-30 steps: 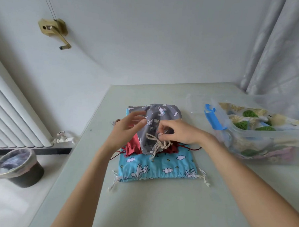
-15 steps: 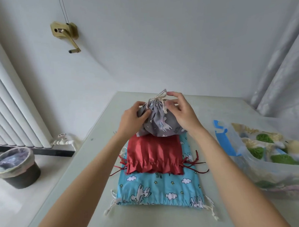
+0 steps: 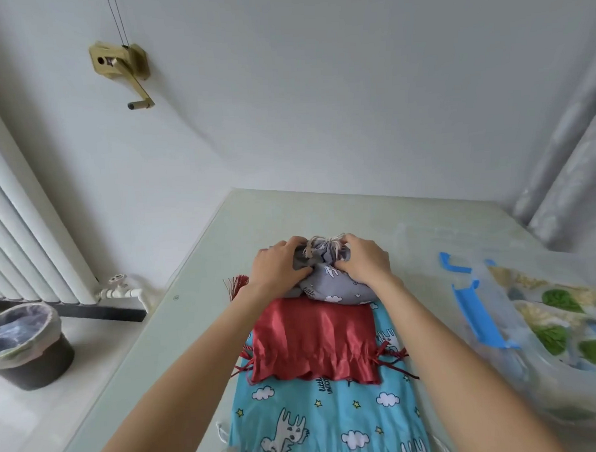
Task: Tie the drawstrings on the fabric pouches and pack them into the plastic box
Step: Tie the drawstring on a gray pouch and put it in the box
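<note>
A grey unicorn-print pouch sits bunched at the far end of the pile, its gathered neck and cream drawstrings pointing up. My left hand grips the neck from the left, and my right hand grips it from the right. Below it lies a flat red pouch with red cords at both sides. Under that lies a blue cloud-print pouch. The clear plastic box with blue latches stands at the right and holds leaf-print pouches.
The pale green table runs to the wall at the back. A dark bin with a plastic liner stands on the floor at left, beside a white radiator. A grey curtain hangs at the right.
Both hands have lifted the grey pouch off the pile, turned its neck upward and set it down at the far end. The red pouch now shows fully. The camera has tilted up.
</note>
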A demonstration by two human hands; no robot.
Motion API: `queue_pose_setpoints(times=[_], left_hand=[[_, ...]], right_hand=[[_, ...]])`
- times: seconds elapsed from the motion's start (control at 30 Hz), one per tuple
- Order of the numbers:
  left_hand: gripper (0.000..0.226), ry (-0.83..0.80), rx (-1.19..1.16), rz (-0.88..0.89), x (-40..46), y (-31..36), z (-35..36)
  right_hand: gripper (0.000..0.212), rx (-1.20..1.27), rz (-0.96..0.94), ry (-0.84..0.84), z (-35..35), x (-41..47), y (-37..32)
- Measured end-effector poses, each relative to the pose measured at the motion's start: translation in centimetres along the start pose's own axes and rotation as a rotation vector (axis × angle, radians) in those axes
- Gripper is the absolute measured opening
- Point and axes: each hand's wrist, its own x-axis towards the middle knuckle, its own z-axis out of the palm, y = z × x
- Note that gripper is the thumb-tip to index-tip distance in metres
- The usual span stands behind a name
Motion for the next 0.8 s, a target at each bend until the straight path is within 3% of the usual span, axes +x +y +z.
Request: queue_pose_setpoints(times=[0.13,0.33,0.5,0.67,0.8], left_hand=[[0.049,0.074,-0.131,0.034,0.1,0.5,-0.3],[0.048,0.34,-0.339,0.164,-0.3,2.4,-4.3],[0.044,0.448,-0.482,0.305,-1.8,6.4,-8.5],[0.037,0.408,-0.556,0.446,-3.5,13.8,-9.3],[0.036,0.282,-0.549,0.523,-4.5,20.4,-7.1]], right_hand=[[0.027,0.055,-0.009,0.141,-1.0,-0.8,-0.2],[0.003,0.124,-0.114,0.283,-6.1,-3.5,-1.8],[0.041,0.223,-0.301,0.366,-13.8,-7.7,-1.9],[0.036,0.233,-0.297,0.335,-21.1,-11.9,3.0],[0.036,0.194,-0.213,0.279,-24.3,-14.7,9.7]])
